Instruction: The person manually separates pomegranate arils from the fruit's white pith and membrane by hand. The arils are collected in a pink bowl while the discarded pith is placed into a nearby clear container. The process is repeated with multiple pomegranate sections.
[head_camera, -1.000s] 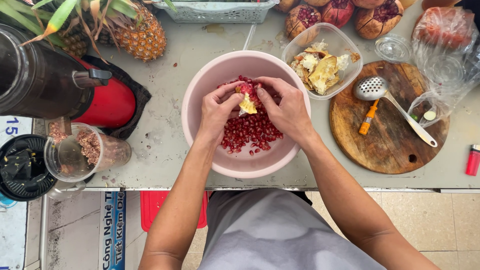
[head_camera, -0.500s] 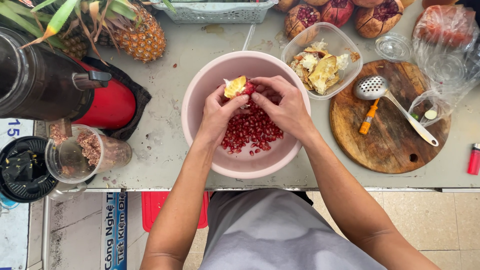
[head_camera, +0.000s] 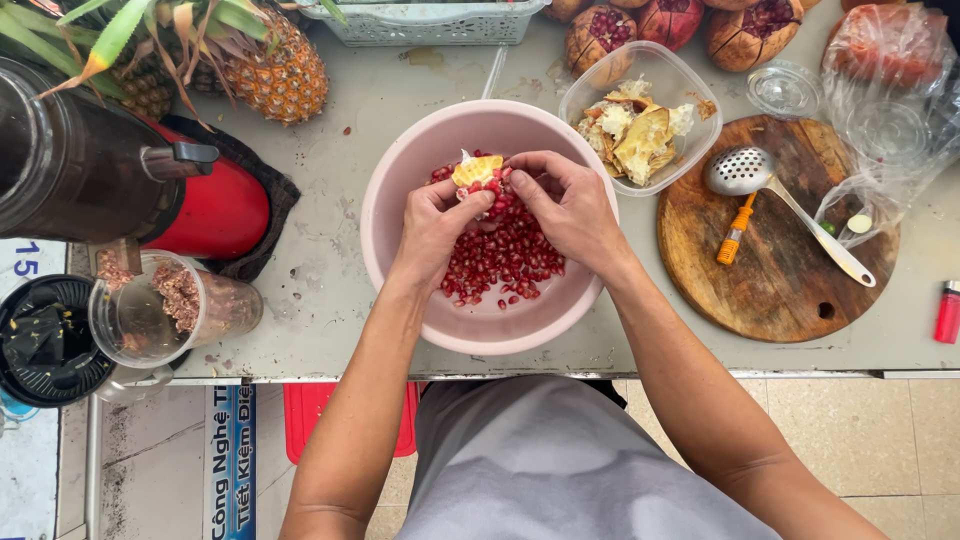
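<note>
1. Over the pink bowl (head_camera: 400, 260), mid counter (head_camera: 330, 210), both hands work one pomegranate chunk (head_camera: 478, 170) w/ pale pith showing.
2. Left hand (head_camera: 435, 225): fingers curled, pinching the chunk from the left. Right hand (head_camera: 568, 205): fingers bent in, pressing on it from the right.
3. Step looks like de-seeding; loose red seeds (head_camera: 500, 262) already pile in the bowl bottom.
4. Next move prob needs thumbs pushing seeds off the pith, keeping the chunk low inside the rim so nothing bounces out.
5. Room: clear tub of peel scraps (head_camera: 640, 125) sits just far-right of the bowl, touching or nearly. Round wooden board (head_camera: 775, 270) w/ slotted spoon (head_camera: 745, 172) further right.
6. Left side: red juicer (head_camera: 205, 205), well apart.
7. Bowl's near rim sits close to the counter edge, not much slack there.
</note>
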